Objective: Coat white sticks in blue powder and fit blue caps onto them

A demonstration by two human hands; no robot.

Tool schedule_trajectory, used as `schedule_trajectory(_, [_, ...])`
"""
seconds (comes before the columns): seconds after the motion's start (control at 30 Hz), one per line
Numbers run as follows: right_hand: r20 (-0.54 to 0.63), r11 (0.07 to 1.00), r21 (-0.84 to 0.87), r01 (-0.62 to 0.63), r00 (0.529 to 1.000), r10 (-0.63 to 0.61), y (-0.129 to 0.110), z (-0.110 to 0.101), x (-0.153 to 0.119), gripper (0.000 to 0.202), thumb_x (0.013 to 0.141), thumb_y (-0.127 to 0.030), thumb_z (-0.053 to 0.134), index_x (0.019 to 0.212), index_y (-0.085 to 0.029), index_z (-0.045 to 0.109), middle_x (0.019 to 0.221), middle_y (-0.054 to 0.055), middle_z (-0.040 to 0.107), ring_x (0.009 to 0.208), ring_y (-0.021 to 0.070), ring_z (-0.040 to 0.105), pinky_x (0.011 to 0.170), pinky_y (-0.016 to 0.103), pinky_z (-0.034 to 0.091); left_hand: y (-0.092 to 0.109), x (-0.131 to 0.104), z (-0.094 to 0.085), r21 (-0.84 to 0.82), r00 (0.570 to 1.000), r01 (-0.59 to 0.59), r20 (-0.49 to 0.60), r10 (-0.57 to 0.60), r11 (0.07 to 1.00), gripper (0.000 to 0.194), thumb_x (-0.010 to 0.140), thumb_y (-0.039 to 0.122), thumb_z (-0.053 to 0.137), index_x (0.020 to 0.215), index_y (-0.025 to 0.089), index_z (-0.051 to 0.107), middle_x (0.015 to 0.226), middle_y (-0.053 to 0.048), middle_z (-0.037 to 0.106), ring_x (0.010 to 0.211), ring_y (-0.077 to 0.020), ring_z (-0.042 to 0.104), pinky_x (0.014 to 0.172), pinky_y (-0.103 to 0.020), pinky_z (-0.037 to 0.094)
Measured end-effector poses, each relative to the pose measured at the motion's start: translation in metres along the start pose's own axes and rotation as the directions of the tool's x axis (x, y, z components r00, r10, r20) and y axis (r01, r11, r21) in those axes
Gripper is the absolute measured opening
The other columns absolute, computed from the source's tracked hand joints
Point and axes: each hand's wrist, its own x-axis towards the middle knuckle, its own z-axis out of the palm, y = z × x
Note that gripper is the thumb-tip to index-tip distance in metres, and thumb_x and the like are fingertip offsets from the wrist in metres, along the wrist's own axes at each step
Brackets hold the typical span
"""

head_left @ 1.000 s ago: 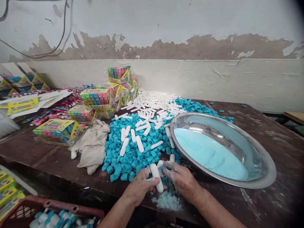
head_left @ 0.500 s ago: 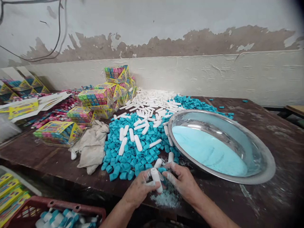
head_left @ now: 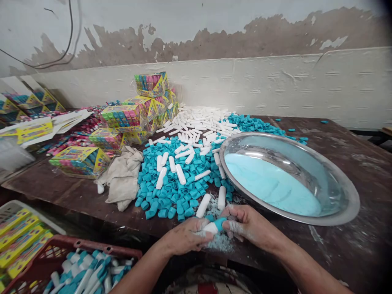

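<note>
My left hand (head_left: 188,236) grips a white plastic tube (head_left: 211,228) near the table's front edge. A blue cap (head_left: 219,224) sits over the tube's right end, pinched by the fingers of my right hand (head_left: 245,226). Spilled pale-blue powder lies under and around the hands. Just beyond them, two white tubes (head_left: 203,205) rest on the table. Behind and to the left is a heap of blue caps (head_left: 171,196) with several white tubes on it. To the right, a steel basin (head_left: 339,210) holds light-blue powder (head_left: 269,183).
A crumpled cloth (head_left: 124,175) lies left of the caps, beside yellow display boxes (head_left: 80,160). White tubes (head_left: 199,120) are piled at the back. A red crate (head_left: 55,249) of capped tubes stands low at the left front.
The white tube has tipped from nearly upright to lying sideways, and its end is now inside the blue cap. My hands have come together. The camera view has tilted down slightly.
</note>
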Motion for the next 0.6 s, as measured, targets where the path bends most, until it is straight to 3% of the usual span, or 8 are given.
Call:
schedule_trajectory(0.1, [0.074, 0.997, 0.047, -0.054, 0.996, 0.050, -0.002, 0.000, 0.000, 0.018, 0.072, -0.032, 0.058, 0.065, -0.016, 0.055, 0.048, -0.005, 0.052, 0.037, 0.0055, 0.037, 0.039, 0.018, 0.027, 0.002, 0.000, 0.007, 0.345, 0.982, -0.048, -0.153, 0.107, 0.937, 0.025, 0.069, 0.041, 0.059, 0.060, 0.019, 0.052, 0.057, 0.002, 0.049, 0.051, -0.0117, 0.039, 0.048, -0.022, 0.026])
schedule_trajectory(0.2, [0.090, 0.995, 0.069, -0.077, 0.993, 0.071, -0.002, -0.001, 0.001, 0.019, 0.069, -0.034, 0.060, 0.063, -0.016, 0.054, 0.045, -0.006, 0.051, 0.035, 0.0053, 0.036, 0.036, 0.018, 0.026, -0.001, 0.003, 0.013, 0.524, 0.957, 0.008, -0.252, 0.145, 0.852, 0.023, 0.066, 0.040, 0.063, 0.058, 0.019, 0.056, 0.052, 0.001, 0.050, 0.046, -0.0122, 0.039, 0.046, -0.023, 0.023])
schedule_trajectory(0.43, [-0.078, 0.995, 0.058, -0.086, 0.993, 0.090, 0.004, 0.014, 0.009, 0.015, 0.062, -0.025, 0.056, 0.053, -0.019, 0.045, 0.039, -0.007, 0.045, 0.034, 0.0063, 0.031, 0.037, 0.019, 0.021, -0.010, 0.015, 0.014, 0.651, 0.929, 0.115, -0.338, 0.151, 0.750, 0.013, 0.066, 0.021, 0.054, 0.054, 0.020, 0.057, 0.046, 0.000, 0.047, 0.042, -0.0126, 0.039, 0.045, -0.023, 0.022])
schedule_trajectory(0.6, [-0.129, 0.993, -0.115, 0.003, 0.992, -0.018, 0.002, 0.022, 0.017, 0.011, 0.061, -0.016, 0.051, 0.051, -0.019, 0.046, 0.043, -0.006, 0.044, 0.044, 0.0087, 0.037, 0.046, 0.020, 0.029, -0.012, 0.011, 0.010, 0.667, 0.934, 0.164, -0.342, 0.103, 0.727, 0.012, 0.067, 0.021, 0.052, 0.060, 0.020, 0.061, 0.054, -0.003, 0.055, 0.046, -0.0143, 0.044, 0.047, -0.024, 0.024])
